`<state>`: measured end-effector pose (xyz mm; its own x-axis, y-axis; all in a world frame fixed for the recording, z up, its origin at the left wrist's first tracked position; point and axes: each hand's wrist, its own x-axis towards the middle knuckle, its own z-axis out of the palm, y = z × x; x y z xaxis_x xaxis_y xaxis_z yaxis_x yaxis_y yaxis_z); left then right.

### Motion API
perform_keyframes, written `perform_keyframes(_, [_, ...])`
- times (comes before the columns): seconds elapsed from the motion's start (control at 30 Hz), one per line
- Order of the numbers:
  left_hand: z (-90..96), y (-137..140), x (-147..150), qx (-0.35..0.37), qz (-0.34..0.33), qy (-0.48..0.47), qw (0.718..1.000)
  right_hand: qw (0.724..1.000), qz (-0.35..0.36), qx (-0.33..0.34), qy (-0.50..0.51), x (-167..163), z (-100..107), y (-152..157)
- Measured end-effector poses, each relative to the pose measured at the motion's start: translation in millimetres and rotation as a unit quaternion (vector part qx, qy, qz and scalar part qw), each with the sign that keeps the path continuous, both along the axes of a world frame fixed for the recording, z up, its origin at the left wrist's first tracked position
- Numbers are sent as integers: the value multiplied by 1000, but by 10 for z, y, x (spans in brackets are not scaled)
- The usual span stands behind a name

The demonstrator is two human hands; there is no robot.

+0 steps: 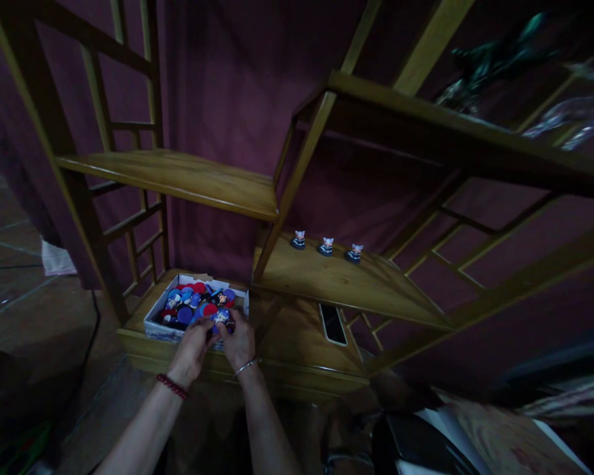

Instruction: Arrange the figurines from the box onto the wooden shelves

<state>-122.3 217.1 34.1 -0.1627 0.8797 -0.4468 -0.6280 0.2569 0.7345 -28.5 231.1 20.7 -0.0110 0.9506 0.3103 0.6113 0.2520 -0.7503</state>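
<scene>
A shallow open box (153,328) on the bottom shelf holds a jumble of small figurines and round red, blue and black discs (185,315). Over its near right corner, my left hand (197,344) and my right hand (239,341) meet around a small blue-and-white figurine (222,316). The fingers of both hands are closed on it, and they partly cover it. Three matching figurines on dark round bases stand in a row on the middle shelf: a left one (298,239), a centre one (326,247) and a right one (355,253).
A phone (333,324) lies on the bottom shelf, right of the box. Wooden uprights (297,178) and a higher left shelf (178,175) frame the space. Dark ornaments (495,66) stand on the top right shelf. A cable (95,330) runs along the floor at left.
</scene>
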Motion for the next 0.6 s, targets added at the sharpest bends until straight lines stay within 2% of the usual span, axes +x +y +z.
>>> perform_keyframes(0.2, [181, -302, 120, 9, 7, 1, 1000, 1000, 0, -6, -8, 95, 258, -315])
perform_keyframes(0.43, [557, -664, 192, 48, -29, -2, 998, 1000, -6, 5, -29, 225, 654, -681])
perform_keyframes(0.6, [765, -917, 234, 65, -64, -8, 996, 1000, 5, 14, -23, 317, 856, -916])
